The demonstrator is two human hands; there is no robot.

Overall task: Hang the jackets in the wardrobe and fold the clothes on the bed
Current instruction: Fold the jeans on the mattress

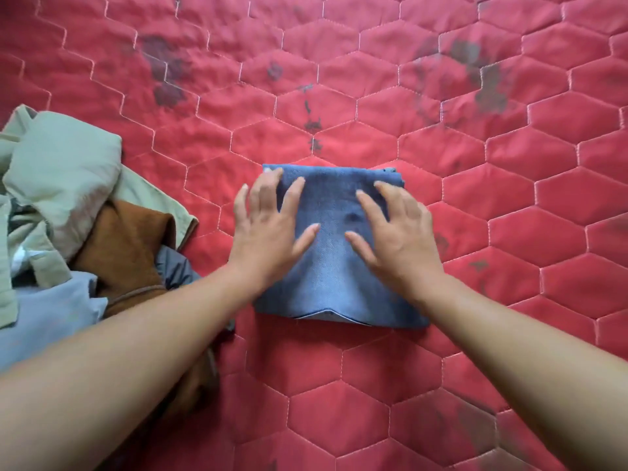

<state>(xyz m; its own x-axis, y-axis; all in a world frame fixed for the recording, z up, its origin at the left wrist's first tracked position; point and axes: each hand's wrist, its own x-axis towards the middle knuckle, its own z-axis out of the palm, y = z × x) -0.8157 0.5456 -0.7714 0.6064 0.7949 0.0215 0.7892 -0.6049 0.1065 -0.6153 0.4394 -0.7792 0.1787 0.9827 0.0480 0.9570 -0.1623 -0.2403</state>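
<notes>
Where the bed meets the left edge of frame, an unfolded pile of clothes sits. A pale green garment is at mid-left on top, w/ a brown garment just right of & below it. A light blue garment is at lower left, and a bit of grey fabric pokes out at the pile's right side. The left forearm crosses over the pile's lower part. The bed's top is red quilting w/ hexagon stitching, w/ dark blotches at upper left, upper ctr & upper right.

At ctr of frame lies a folded denim piece, approx square and flat on the bed. It's apart from the pile, w/ a strip of red btwn them. The left hand rests palm down on its left part, fingers spread & only slightly bent, gripping nothing. Its thumb & forefinger are on the cloth, and the little finger hangs past the left edge over the red. The right hand rests on the right part the same way, fingers fanned, nothing pinched. The thumbs point toward each other across the denim's middle w/o touching. The denim's near edge shows a paler layer underneath.
</notes>
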